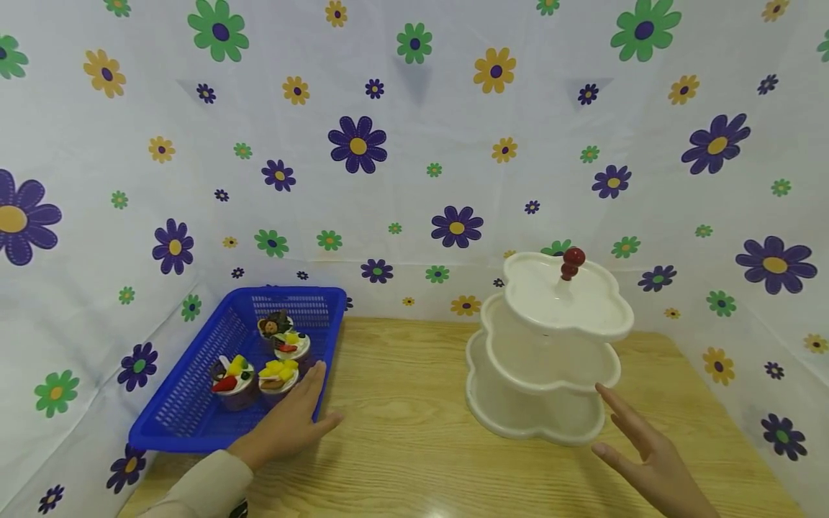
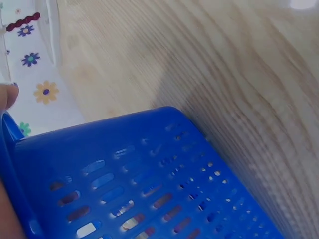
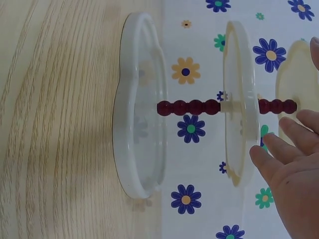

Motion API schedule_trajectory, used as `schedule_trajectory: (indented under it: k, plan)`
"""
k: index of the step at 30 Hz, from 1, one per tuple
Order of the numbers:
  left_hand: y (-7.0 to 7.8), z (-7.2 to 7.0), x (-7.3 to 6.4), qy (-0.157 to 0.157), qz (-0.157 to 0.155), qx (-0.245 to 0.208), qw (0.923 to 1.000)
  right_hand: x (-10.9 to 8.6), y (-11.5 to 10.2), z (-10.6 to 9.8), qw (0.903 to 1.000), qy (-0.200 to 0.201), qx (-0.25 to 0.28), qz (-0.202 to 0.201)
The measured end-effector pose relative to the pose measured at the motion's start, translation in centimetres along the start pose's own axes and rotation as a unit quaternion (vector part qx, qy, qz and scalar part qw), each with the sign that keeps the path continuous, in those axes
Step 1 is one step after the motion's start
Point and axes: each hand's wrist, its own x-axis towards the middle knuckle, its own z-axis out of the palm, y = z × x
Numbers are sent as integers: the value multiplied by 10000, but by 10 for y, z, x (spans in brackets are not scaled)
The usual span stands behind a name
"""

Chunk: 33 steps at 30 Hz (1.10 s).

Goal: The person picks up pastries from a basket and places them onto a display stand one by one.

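Note:
Over the near right rim of a blue plastic basket [image 1: 181,442] lies my left hand [image 1: 288,421], its fingers straight and its thumb out to the side. Inside the basket stand several toy cupcakes, among them one topped with yellow cubes [image 1: 280,370] and one with a strawberry [image 1: 234,385]. The left wrist view is filled by the basket's slotted wall [image 2: 99,142]. At right, a white three-tier cake stand [image 1: 544,356] rises upright on the table. My right hand [image 1: 657,460] hovers beside its near right edge, fingers spread and holding nothing.
Both things stand on a light wooden table [image 1: 401,403], the basket at left and the stand at right. Behind and at the sides hangs a white cloth [image 1: 414,208] printed with flowers. A dark red knob [image 1: 573,259] tops the stand.

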Motion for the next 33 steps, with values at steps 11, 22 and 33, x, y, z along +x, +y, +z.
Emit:
schedule_trajectory:
  k: [11, 22, 33]
  plan:
    - [47, 22, 20, -26, 147, 184, 9997, -1, -3, 4, 10000, -20, 78, 41]
    - [91, 47, 39, -41, 345, 180, 9992, -3, -6, 4, 9992, -191, 89, 334]
    - [141, 75, 56, 45, 451, 240, 9987, -2, -11, 4, 9977, -304, -88, 597]
